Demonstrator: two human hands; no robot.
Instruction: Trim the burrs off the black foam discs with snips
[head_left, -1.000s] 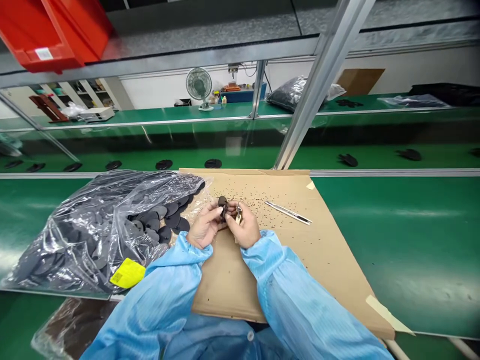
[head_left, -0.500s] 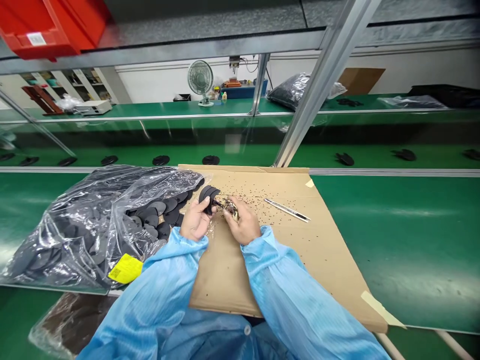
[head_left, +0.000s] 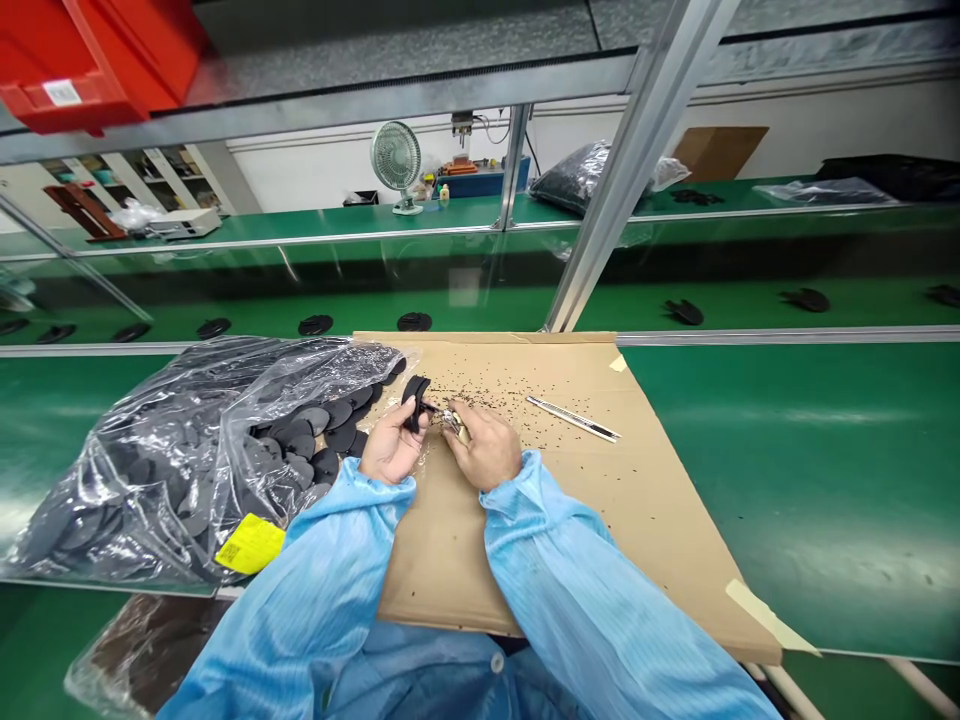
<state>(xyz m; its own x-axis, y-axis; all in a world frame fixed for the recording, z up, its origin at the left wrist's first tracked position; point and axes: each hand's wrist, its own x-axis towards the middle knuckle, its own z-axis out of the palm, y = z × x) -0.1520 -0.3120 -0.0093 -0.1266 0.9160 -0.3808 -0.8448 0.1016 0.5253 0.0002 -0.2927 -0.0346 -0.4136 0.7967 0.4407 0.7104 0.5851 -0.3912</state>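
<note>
My left hand [head_left: 395, 443] pinches a black plastic part [head_left: 415, 402] with curved segments, held up above the cardboard and turned nearly edge-on. Closed around small nippers [head_left: 455, 422] with a shiny metal head and pale yellow handles, my right hand [head_left: 487, 446] is just to the right. The nippers' tip meets a thin black projection on the part; the fingers partly hide the tool. Black round parts [head_left: 302, 440] spill from a clear plastic bag [head_left: 165, 450] left of my hands. Tiny black bits [head_left: 487, 392] are scattered on the cardboard sheet [head_left: 442, 560].
A slim knife or cutter [head_left: 574, 418] lies on the cardboard to the right. Black parts [head_left: 316, 325] sit spaced along the green belt [head_left: 480, 290] behind. A slanted metal post [head_left: 611, 190] rises beyond the cardboard, and a red bin [head_left: 105, 60] is at upper left.
The black part has been turned in my left hand, from its segmented face showing to nearly edge-on. The nippers stay close against it. The view has shifted slightly.
</note>
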